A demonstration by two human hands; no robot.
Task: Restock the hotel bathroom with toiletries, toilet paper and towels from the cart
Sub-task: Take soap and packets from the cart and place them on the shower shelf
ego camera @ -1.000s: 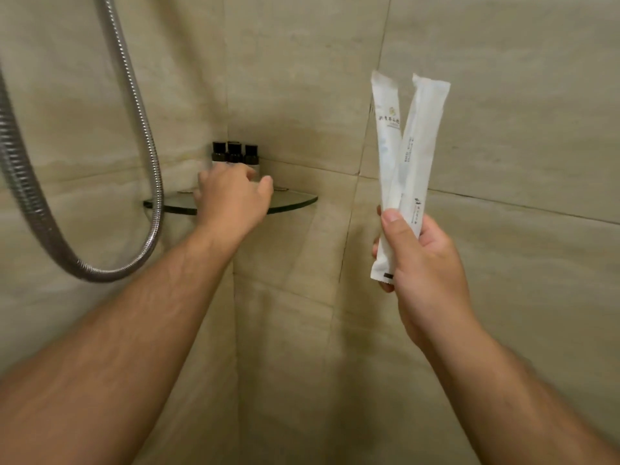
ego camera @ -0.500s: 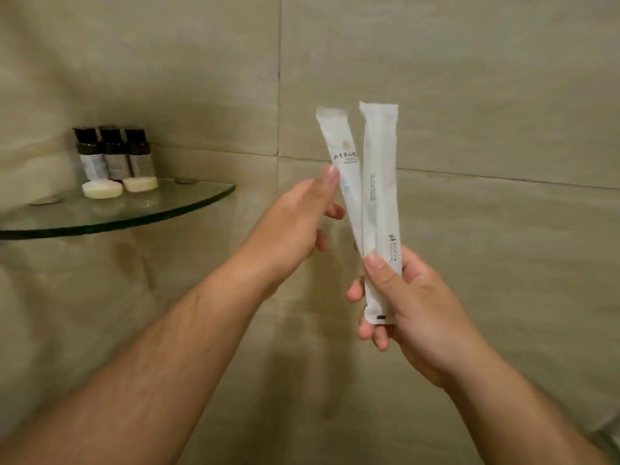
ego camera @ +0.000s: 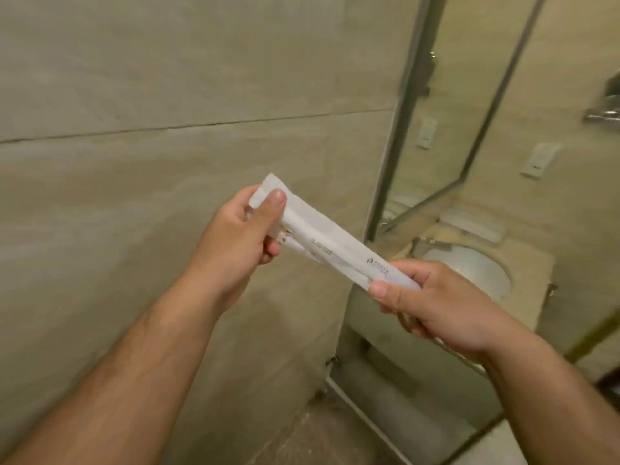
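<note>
1. Two long, slim white sachets (ego camera: pixel 332 243) lie one on top of the other. Both hands hold them in mid-air, and they slant from upper left down to lower right.
2. One end, the upper, is pinched by the left hand (ego camera: pixel 235 243). Its thumb (ego camera: pixel 275 199) presses flat on top and its fingers (ego camera: pixel 270 250) are curled underneath.
3. The lower end is gripped by the right hand (ego camera: pixel 439 307). The thumb lies along the near edge and the fingers are wrapped over the far side. The tip of the sachets is hidden inside the grip.
4. The top sachet carries a small dark logo with a short line of print just above the right hand. A second line of small print sits about midway along it. Both are too blurred to read, so I cannot tell the brand.
5. Behind the hands stands a beige stone-look tiled wall (ego camera: pixel 167 78), with one grout line running across it.
6. To the right rises a glass panel in a grey metal frame (ego camera: pixel 399 112).
7. Below and right of that frame, a white oval basin (ego camera: pixel 476 266) is sunk into a beige stone tabletop (ego camera: pixel 533 263). A chrome tap (ego camera: pixel 426 243) stands at the basin's left rim.
8. A white rectangular wall plate (ego camera: pixel 540 161) sits on the wall above the tabletop. A chrome fitting (ego camera: pixel 604 109) juts in at the right edge.
</note>
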